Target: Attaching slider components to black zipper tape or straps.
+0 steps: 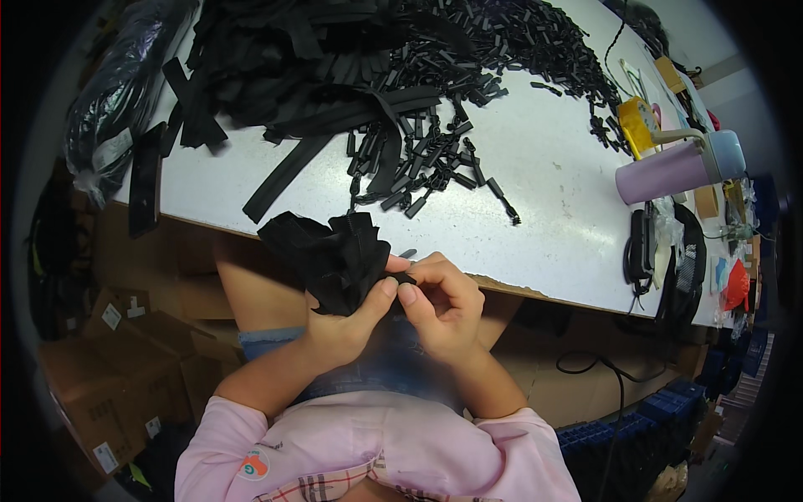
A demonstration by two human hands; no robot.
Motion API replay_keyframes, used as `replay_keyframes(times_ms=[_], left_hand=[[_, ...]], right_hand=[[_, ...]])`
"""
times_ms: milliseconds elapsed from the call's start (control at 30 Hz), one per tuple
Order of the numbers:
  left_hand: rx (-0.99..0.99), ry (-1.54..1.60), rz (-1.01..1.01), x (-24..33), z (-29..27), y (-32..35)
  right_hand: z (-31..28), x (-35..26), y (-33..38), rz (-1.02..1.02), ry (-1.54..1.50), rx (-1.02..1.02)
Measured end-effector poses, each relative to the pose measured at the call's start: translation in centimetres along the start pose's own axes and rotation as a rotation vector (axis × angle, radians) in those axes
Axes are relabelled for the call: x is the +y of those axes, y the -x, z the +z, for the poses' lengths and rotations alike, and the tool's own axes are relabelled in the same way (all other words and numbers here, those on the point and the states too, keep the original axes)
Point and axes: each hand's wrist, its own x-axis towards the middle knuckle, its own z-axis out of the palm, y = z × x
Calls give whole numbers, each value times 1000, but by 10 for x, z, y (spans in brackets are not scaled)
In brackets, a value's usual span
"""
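Observation:
A bunched handful of black fabric strips, which look like zipper tapes (330, 255), is gripped in my left hand (341, 333) just off the table's front edge. My right hand (449, 308) is closed in a pinch beside it. Thumb and finger of both hands meet at a small black end of a strip (401, 277); its detail is too small to make out. On the white table (560, 243) ahead lie loose black zipper pulls with cord loops (431, 159). A heap of more black strips (293, 79) spreads behind them to the left.
A larger mound of black pulls (519, 42) covers the back. At right lie a lilac bottle (661, 173), a yellow tape dispenser (638, 125) and a black pouch (642, 251). Clear plastic wrapping (125, 100) sits at far left. Cardboard boxes (125, 376) stand below left.

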Motion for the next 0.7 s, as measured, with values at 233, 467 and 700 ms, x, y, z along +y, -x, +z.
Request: replay_keyframes(times_ms=[233,467,700], left_hand=[[-150,-39,-140,12,-11,-5],[-98,-18,-245,15,-12,-6],[30,10,-144,12,-11,-7]], right_hand=[[-5,-10,-1,332,-365,-108],[-1,-7,-7,-203,110,-2],[-12,-8,-12,154,52,-497]])
